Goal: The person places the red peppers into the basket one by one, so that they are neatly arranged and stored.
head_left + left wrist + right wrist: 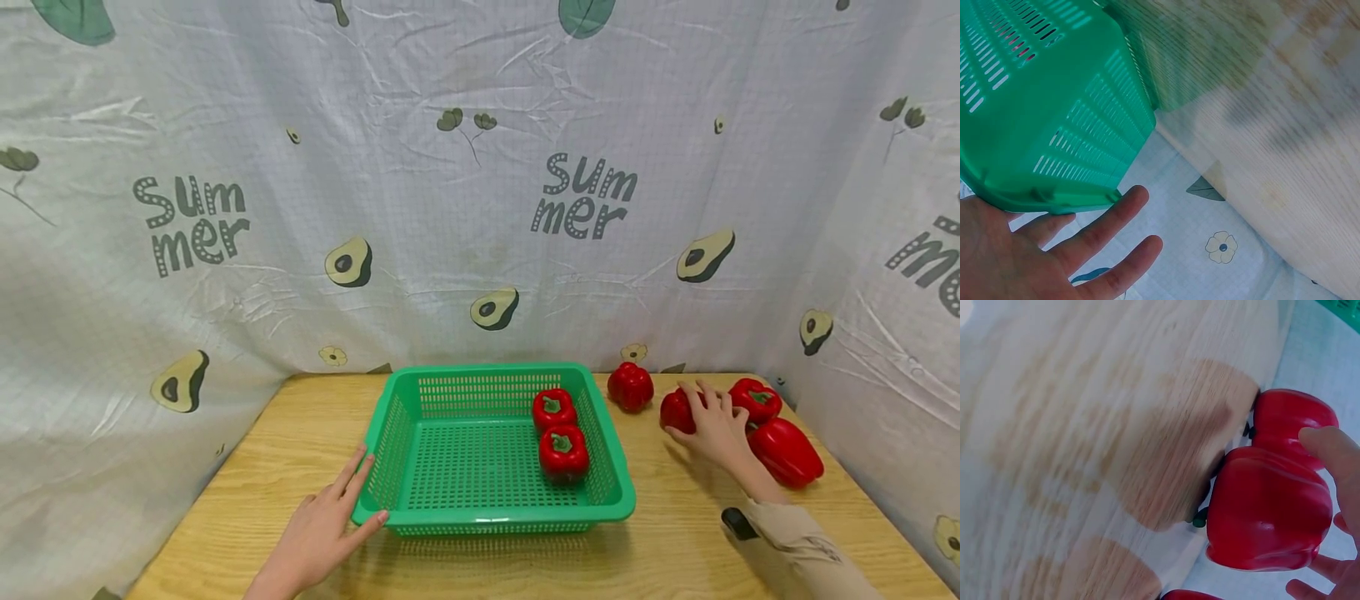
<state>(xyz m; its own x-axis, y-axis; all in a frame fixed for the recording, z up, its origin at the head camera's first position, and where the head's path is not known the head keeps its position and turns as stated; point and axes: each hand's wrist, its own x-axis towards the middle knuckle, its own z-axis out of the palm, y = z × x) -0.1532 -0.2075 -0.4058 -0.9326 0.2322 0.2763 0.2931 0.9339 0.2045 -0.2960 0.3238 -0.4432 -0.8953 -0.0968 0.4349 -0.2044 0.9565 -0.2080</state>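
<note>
My right hand [716,429] reaches over a red bell pepper [1269,509] on the table's right side, thumb on one side and fingers on the other. Part of that pepper is hidden under the hand. Beyond it stands another red bell pepper [631,387]; two more, one blocky [756,401] and one longer [787,452], lie to the hand's right. A green plastic basket [491,518] holds two red bell peppers, a rear one [553,410] and a front one [564,456], along its right side. With fingers straight, my left hand [318,529] rests against the basket's left front corner.
The wooden table [285,450] ends at a pale printed cloth [420,208], which hangs behind it and along both sides. A small black object [738,523] sits beside the right sleeve cuff.
</note>
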